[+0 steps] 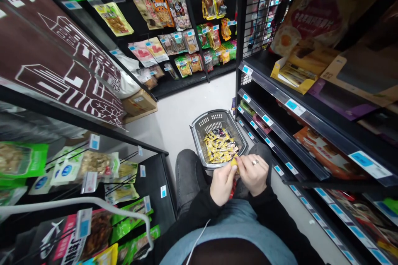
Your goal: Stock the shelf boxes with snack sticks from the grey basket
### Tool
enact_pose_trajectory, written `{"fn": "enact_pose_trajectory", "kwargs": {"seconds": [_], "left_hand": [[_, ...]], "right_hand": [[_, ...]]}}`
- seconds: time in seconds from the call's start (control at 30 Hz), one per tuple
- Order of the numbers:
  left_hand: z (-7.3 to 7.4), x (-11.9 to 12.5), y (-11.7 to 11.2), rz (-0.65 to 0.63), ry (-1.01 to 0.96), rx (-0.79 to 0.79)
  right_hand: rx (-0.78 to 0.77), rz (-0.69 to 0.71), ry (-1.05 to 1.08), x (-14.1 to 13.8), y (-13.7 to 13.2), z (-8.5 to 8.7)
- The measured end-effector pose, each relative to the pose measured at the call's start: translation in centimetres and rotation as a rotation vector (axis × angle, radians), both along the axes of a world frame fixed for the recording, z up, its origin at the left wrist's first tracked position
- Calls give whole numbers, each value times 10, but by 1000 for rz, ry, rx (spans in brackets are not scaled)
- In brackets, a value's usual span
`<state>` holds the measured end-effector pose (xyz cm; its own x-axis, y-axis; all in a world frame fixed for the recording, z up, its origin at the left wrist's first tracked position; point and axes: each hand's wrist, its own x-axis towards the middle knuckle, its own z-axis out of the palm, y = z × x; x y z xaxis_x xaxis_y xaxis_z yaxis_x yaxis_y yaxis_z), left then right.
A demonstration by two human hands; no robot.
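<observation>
Just past my knees, a dark grey shopping basket [203, 149] stands on the floor. Inside it lies a heap of small yellow and black sachets [220, 145]. My left hand [223, 182] and my right hand [253, 174] meet over the near rim of the basket. Between their fingertips they pinch a small yellow sachet [234, 161], mostly covered by the fingers. A ring is on a finger of the right hand. Something red shows below the hands, too hidden to name.
Shelves [267, 78] with price tags rise close on my right, holding an opened yellow box [298, 70]. To the left hang snack bags [93, 163] on hooks. Ahead, a black rack [168, 87] carries more packets. A cardboard box [139, 103] stands beside the brown printed panel [71, 49].
</observation>
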<state>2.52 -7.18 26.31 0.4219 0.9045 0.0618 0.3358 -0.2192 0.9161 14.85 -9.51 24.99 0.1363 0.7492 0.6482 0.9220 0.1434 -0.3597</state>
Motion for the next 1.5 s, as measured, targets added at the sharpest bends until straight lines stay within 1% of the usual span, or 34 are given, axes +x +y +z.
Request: {"fn": "enact_pose_trajectory", "kwargs": {"seconds": [0.07, 0.13, 0.23, 0.37, 0.47, 0.57, 0.67, 0.8, 0.93, 1.0, 1.07, 1.13, 1.2, 1.27, 1.33, 1.43, 1.5], "left_hand": [[-1, 0, 3, 80, -96, -166], [-2, -1, 7, 136, -186, -296], [-5, -5, 13, 206, -236, -367], [-4, -10, 19, 306, -291, -387], [1, -11, 23, 340, -338, -389], [5, -11, 25, 361, -359, -386], [5, -11, 26, 385, -380, -387], [-1, -10, 24, 402, -416, -398], [-10, -12, 22, 443, -432, -401], [-14, -18, 26, 486, -435, -391], [-16, -28, 34, 574, -444, -352], [-16, -40, 45, 673, -461, -304], [-14, -51, 55, 714, -490, -295], [-12, -57, 60, 697, -545, -347], [-12, -57, 60, 671, -621, -421], [-12, -50, 55, 646, -707, -492], [-11, -48, 51, 620, -718, -515]], "right_hand": [[-23, 80, -63, -1, -2, -4], [-80, 163, -89, -2, -4, -8], [-185, 242, -68, -4, -8, -11], [-310, 265, -13, -5, -12, -17], [-377, 237, 2, -5, -13, -27], [-387, 187, 1, -6, -13, -38], [-385, 132, -35, -5, -11, -42], [-454, 85, -125, -4, -9, -40], [-511, 119, -183, -7, -5, -39], [-531, 147, -189, -7, -4, -42], [-563, 171, -158, -3, -6, -46], [-580, 224, -72, 4, -10, -48], [-550, 299, 79, 9, -15, -49], [-487, 351, 283, 11, -16, -46], [-436, 388, 517, 7, -15, -45], [-420, 477, 867, -1, -8, -47], [-406, 508, 1047, -4, -4, -50]]}}
